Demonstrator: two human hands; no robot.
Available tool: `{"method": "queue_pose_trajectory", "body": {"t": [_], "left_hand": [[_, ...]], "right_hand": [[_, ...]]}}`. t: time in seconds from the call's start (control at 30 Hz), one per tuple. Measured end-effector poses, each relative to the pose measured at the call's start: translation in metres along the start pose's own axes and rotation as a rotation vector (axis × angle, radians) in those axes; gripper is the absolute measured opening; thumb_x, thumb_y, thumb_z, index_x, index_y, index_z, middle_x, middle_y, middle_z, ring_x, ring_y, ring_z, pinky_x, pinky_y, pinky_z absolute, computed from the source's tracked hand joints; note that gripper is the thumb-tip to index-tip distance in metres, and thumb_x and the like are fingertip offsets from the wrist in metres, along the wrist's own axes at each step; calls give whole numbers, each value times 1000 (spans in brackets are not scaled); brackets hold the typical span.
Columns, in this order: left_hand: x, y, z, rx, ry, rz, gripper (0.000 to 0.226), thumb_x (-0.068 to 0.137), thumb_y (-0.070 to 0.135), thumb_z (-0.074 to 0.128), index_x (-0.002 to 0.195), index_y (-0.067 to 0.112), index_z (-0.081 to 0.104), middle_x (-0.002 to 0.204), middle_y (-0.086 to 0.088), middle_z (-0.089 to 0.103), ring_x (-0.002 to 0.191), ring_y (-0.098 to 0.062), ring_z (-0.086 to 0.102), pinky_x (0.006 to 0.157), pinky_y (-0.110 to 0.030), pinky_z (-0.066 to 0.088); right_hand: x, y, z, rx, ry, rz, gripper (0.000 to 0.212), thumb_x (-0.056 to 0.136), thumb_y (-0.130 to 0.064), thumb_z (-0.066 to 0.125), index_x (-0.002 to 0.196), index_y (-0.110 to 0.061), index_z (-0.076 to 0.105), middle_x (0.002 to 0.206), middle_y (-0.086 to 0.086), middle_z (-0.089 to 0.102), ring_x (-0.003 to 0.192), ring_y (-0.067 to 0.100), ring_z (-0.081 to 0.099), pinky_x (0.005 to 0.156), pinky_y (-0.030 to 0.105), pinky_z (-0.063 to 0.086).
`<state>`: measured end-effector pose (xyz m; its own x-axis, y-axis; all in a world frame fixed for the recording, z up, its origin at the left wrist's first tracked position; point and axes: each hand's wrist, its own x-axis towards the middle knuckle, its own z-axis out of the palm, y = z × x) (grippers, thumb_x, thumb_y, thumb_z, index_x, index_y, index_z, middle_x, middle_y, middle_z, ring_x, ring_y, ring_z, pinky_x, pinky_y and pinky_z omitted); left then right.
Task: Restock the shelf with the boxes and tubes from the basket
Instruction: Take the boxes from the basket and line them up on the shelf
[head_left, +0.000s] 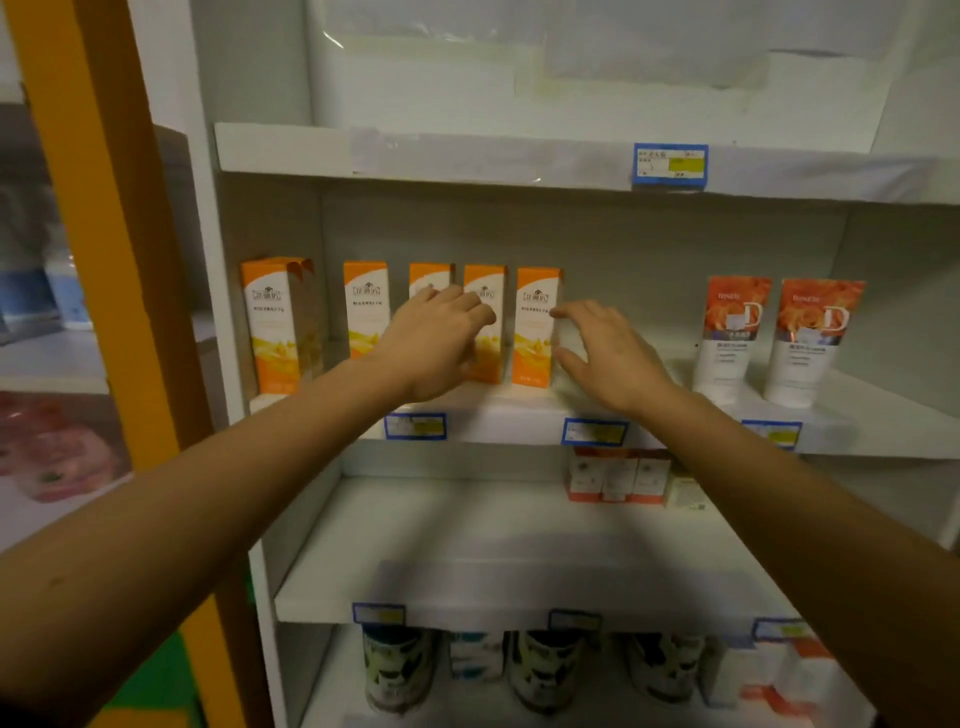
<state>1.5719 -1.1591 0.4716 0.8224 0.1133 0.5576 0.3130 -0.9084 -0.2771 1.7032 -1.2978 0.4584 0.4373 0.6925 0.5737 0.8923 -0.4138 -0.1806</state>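
Note:
Several tall orange-and-white boxes stand in a row on the middle shelf (498, 415). My left hand (431, 348) reaches in front of the third and fourth boxes, its fingers curled against the fourth box (488, 291). My right hand (602, 353) is spread open beside the rightmost orange box (535, 327), with fingertips and thumb touching its right side. Two white tubes with orange-red tops (732, 338) (810, 343) stand upright farther right on the same shelf. The basket is out of view.
The upper shelf edge (467, 156) carries a blue price tag (670, 165). Small red-and-white boxes (618, 475) sit at the back of the shelf below. Dark jars (400, 670) and more boxes fill the bottom shelf. An orange post (104, 234) rises at the left.

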Motion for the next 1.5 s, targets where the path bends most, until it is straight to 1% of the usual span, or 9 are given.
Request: {"method": "queue_pose_trajectory", "body": {"t": [0.27, 0.37, 0.53, 0.7, 0.87, 0.93, 1.13, 1.27, 1.5], "left_hand": [[-107, 36, 62, -185, -1, -7, 34, 80, 21, 44, 105, 9, 64, 98, -13, 69, 91, -33, 64, 74, -35, 49], [-146, 50, 95, -215, -149, -7, 43, 79, 29, 36, 104, 10, 64, 98, -10, 70, 88, -31, 65, 74, -35, 50], [-199, 71, 152, -246, -328, -43, 40, 81, 25, 46, 114, 10, 60, 110, -11, 66, 101, -31, 60, 82, -37, 47], [-242, 84, 205, -244, -439, 9, 28, 68, 26, 47, 81, 11, 66, 73, -7, 69, 63, -27, 66, 49, -27, 49], [-289, 99, 268, -341, -615, -115, 35, 86, 22, 49, 119, 13, 55, 123, -8, 60, 113, -28, 54, 89, -34, 43], [-308, 104, 288, -355, -710, -152, 39, 89, 24, 47, 126, 16, 50, 130, -6, 55, 119, -25, 49, 96, -33, 40], [-368, 121, 349, -360, -979, -191, 39, 91, 26, 46, 128, 16, 50, 133, -5, 53, 123, -21, 47, 100, -34, 41], [-408, 138, 383, -401, -1111, -260, 37, 90, 25, 48, 125, 15, 52, 131, -7, 56, 121, -21, 51, 99, -35, 45], [-443, 155, 431, -417, -1297, -268, 37, 89, 20, 46, 124, 11, 51, 130, -10, 54, 121, -25, 50, 98, -39, 46]], "right_hand": [[-100, 4, 64, 100, 47, -133, 26, 88, -17, 54, 112, -16, 62, 112, 3, 64, 106, 21, 55, 84, 32, 48], [-139, 8, 95, 109, -49, -164, 28, 85, -22, 51, 109, -14, 65, 110, 3, 66, 103, 24, 59, 77, 27, 43], [-186, 18, 153, 162, -278, -87, 30, 93, -22, 49, 121, -18, 57, 127, -1, 58, 117, 18, 51, 89, 28, 43], [-228, 29, 213, 185, -439, -13, 31, 93, -22, 48, 123, -19, 56, 127, 0, 56, 118, 20, 49, 88, 29, 43], [-278, 41, 278, 239, -569, 46, 32, 92, -20, 50, 123, -16, 56, 127, 3, 57, 116, 21, 51, 92, 30, 41], [-297, 45, 303, 229, -673, 64, 31, 92, -21, 49, 123, -16, 55, 127, 3, 56, 115, 20, 50, 92, 29, 41], [-350, 45, 373, 281, -861, 157, 27, 93, -23, 47, 115, -12, 59, 120, 5, 59, 113, 23, 54, 85, 30, 43], [-378, 33, 413, 276, -976, 126, 33, 91, -26, 52, 121, -13, 57, 129, 5, 54, 126, 21, 44, 99, 33, 41], [-406, 13, 468, 174, -1193, 75, 44, 92, -32, 48, 130, -11, 46, 135, 8, 47, 124, 25, 40, 100, 36, 36]]}}
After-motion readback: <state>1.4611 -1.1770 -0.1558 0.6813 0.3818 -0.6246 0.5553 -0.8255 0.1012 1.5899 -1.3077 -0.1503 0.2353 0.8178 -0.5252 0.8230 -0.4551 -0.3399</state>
